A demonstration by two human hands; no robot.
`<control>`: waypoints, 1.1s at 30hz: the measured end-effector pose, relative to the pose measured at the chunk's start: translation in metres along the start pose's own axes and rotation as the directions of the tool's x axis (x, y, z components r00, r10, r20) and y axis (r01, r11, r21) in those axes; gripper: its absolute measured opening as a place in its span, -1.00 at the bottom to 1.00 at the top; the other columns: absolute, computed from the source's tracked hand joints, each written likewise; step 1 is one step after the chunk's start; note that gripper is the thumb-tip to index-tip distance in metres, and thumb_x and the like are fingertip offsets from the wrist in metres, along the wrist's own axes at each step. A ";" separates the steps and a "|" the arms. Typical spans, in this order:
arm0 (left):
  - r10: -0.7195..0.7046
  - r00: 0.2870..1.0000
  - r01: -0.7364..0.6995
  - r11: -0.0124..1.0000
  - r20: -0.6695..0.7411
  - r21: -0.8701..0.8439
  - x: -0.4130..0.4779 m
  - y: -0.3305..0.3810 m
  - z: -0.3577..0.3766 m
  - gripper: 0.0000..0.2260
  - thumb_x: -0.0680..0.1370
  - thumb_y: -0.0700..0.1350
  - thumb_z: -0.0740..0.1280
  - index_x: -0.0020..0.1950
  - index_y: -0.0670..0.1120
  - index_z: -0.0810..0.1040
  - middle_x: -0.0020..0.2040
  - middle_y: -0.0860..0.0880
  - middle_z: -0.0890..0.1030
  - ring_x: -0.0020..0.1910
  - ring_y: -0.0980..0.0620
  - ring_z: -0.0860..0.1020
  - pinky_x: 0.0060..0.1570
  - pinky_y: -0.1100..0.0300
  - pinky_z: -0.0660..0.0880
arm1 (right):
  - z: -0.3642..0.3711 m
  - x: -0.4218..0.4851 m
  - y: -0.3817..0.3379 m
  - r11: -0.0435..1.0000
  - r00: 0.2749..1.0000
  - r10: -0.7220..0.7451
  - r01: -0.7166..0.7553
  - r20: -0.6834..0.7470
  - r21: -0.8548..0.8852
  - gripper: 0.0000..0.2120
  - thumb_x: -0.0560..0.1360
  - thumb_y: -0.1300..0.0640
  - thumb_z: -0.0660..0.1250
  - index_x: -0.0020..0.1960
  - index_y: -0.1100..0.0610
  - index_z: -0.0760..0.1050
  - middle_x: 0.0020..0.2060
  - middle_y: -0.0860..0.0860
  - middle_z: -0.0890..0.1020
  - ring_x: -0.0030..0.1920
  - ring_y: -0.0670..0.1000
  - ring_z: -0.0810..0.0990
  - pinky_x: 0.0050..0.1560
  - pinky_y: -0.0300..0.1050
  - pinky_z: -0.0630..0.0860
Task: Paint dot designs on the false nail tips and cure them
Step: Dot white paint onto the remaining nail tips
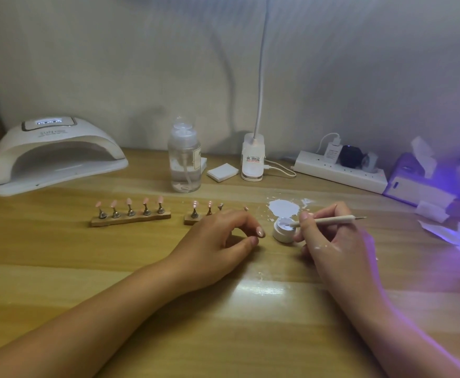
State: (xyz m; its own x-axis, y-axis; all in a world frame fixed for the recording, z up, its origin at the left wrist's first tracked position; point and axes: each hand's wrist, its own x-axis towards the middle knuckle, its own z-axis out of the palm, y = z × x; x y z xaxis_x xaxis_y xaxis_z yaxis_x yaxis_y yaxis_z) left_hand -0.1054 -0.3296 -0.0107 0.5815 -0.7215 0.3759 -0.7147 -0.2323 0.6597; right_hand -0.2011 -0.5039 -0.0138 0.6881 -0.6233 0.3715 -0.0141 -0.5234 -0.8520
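We note the right grip (329,241) pinching a dotting tool (329,220) between thumb and fingers; its near tip sits in the white paint of a small open pot (283,230) just left of the grip, and the shaft points away to the right. White smears show on the back of that hand. A patch of spilled white paint (283,208) lies on the surface (114,268) just beyond the pot. The left grip (218,241) rests on the surface left of the pot, fingers loosely curled, grasping nothing. Directly behind it stands a wooden nail stand (193,220), partly hidden by the knuckles. Further left of it a second stand (130,218) carries five pink false nail tips (128,201) on metal posts. Well beyond and left of the left grip sits a white curing lamp (57,154), display lit. A clear pump bottle (184,159) stands beyond the stands. A power strip (338,171) lies beyond the right grip.
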 end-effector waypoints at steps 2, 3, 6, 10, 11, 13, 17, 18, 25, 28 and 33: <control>0.018 1.000 -0.018 0.999 0.001 0.034 0.000 0.000 0.000 -0.86 0.55 -0.21 0.38 -0.02 0.04 0.58 -0.17 0.27 0.58 -0.33 0.47 0.43 -0.21 0.50 0.34 | 0.000 0.000 0.000 1.000 1.000 -0.007 0.007 -0.004 -0.018 -0.83 0.56 0.01 0.39 -0.17 0.00 0.46 -0.36 -0.15 0.69 -0.29 -0.03 0.66 -0.12 0.07 0.59; 0.016 1.000 -0.017 0.999 0.005 0.049 0.000 0.000 0.000 -0.88 0.55 -0.19 0.38 -0.01 0.03 0.59 -0.11 0.21 0.60 -0.31 0.48 0.42 -0.23 0.51 0.32 | 0.000 -0.001 -0.001 1.000 1.000 -0.011 0.011 -0.003 -0.023 -0.83 0.56 0.01 0.39 -0.17 0.00 0.46 -0.36 -0.15 0.69 -0.29 -0.04 0.66 -0.12 0.07 0.59; 0.023 1.000 -0.024 0.997 0.018 0.072 -0.001 -0.001 0.000 -0.90 0.55 -0.16 0.39 -0.01 0.05 0.59 -0.04 0.14 0.62 -0.28 0.48 0.42 -0.27 0.53 0.30 | 0.000 -0.001 -0.001 0.999 1.000 -0.014 0.014 0.007 -0.032 -0.82 0.56 -0.01 0.38 -0.17 -0.01 0.46 -0.36 -0.17 0.69 -0.31 -0.06 0.65 -0.12 0.08 0.59; 0.030 0.999 -0.032 0.998 0.045 0.054 0.000 -0.001 0.001 -0.89 0.56 -0.14 0.39 -0.04 0.08 0.57 -0.05 0.14 0.61 -0.29 0.45 0.43 -0.28 0.53 0.30 | 0.001 -0.001 -0.003 1.000 1.000 -0.017 0.017 0.001 -0.004 -0.83 0.55 0.00 0.38 -0.17 0.00 0.46 -0.35 -0.12 0.69 -0.31 0.00 0.66 -0.13 0.13 0.60; 0.030 0.998 -0.033 0.998 0.049 0.056 0.000 -0.001 0.000 -0.89 0.56 -0.14 0.39 -0.04 0.08 0.56 -0.06 0.14 0.61 -0.29 0.45 0.43 -0.29 0.53 0.29 | 0.001 -0.001 -0.003 1.000 1.000 -0.018 0.018 0.001 -0.001 -0.83 0.55 0.00 0.38 -0.17 0.00 0.46 -0.35 -0.11 0.69 -0.30 0.00 0.66 -0.12 0.14 0.60; 0.039 0.997 -0.043 0.997 0.072 0.065 0.001 -0.001 -0.002 -0.90 0.56 -0.14 0.39 -0.04 0.08 0.56 -0.06 0.14 0.62 -0.30 0.47 0.42 -0.30 0.52 0.28 | 0.001 -0.001 -0.003 0.999 1.000 -0.027 0.028 0.004 -0.019 -0.82 0.55 0.00 0.37 -0.17 0.02 0.46 -0.36 -0.11 0.69 -0.31 -0.02 0.66 -0.13 0.14 0.60; 0.052 0.989 -0.062 0.995 0.140 0.072 0.003 0.000 -0.007 -0.88 0.54 -0.15 0.42 -0.04 0.07 0.58 -0.15 0.23 0.57 -0.29 0.52 0.42 -0.30 0.57 0.28 | 0.001 -0.001 -0.005 0.999 0.999 -0.042 0.042 -0.003 -0.025 -0.81 0.56 -0.02 0.37 -0.16 0.02 0.46 -0.37 -0.13 0.69 -0.33 -0.03 0.65 -0.13 0.14 0.59; 0.052 0.988 -0.062 0.996 0.143 0.066 0.004 0.000 -0.008 -0.88 0.53 -0.16 0.43 -0.05 0.07 0.58 -0.18 0.25 0.55 -0.30 0.53 0.42 -0.30 0.58 0.28 | 0.000 -0.001 -0.005 0.999 0.999 -0.045 0.045 -0.006 -0.019 -0.81 0.56 -0.02 0.37 -0.16 0.03 0.46 -0.37 -0.13 0.69 -0.33 -0.03 0.64 -0.14 0.15 0.59; 0.032 0.999 -0.034 0.989 0.015 0.145 0.002 0.000 -0.003 -0.87 0.52 -0.06 0.43 -0.08 0.20 0.58 -0.15 0.28 0.60 -0.29 0.52 0.41 -0.28 0.46 0.22 | -0.001 -0.002 -0.011 0.987 0.996 -0.079 0.084 -0.043 0.135 -0.92 0.64 0.05 0.26 -0.04 -0.02 0.43 -0.25 -0.11 0.71 -0.38 -0.08 0.65 -0.27 0.02 0.58; -0.013 0.999 0.019 0.988 -0.040 0.152 0.002 0.000 -0.001 -0.86 0.51 -0.03 0.42 -0.12 0.24 0.56 -0.17 0.32 0.58 -0.29 0.47 0.42 -0.30 0.36 0.23 | -0.003 -0.005 -0.016 0.976 0.992 -0.117 0.124 -0.048 0.181 -0.94 0.62 0.12 0.27 0.00 -0.03 0.45 -0.19 -0.05 0.69 -0.35 -0.04 0.65 -0.35 -0.06 0.58; -0.029 0.999 0.030 0.999 0.038 -0.018 0.003 0.002 0.004 -0.90 0.50 -0.11 0.44 -0.10 0.11 0.64 -0.13 0.22 0.64 -0.39 0.32 0.43 -0.35 0.44 0.26 | -0.001 -0.007 -0.021 0.927 0.999 0.052 -0.048 0.001 0.371 -0.84 0.57 0.13 0.40 -0.12 0.10 0.43 -0.40 0.04 0.61 -0.49 -0.06 0.49 -0.53 -0.26 0.40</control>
State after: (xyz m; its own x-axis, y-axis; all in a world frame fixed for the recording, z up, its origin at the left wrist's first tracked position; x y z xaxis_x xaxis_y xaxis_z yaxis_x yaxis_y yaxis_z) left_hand -0.1064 -0.3347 -0.0113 0.5870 -0.7385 0.3318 -0.6902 -0.2421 0.6819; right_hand -0.2069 -0.4893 0.0016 0.6873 -0.6488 0.3265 0.2227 -0.2396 -0.9450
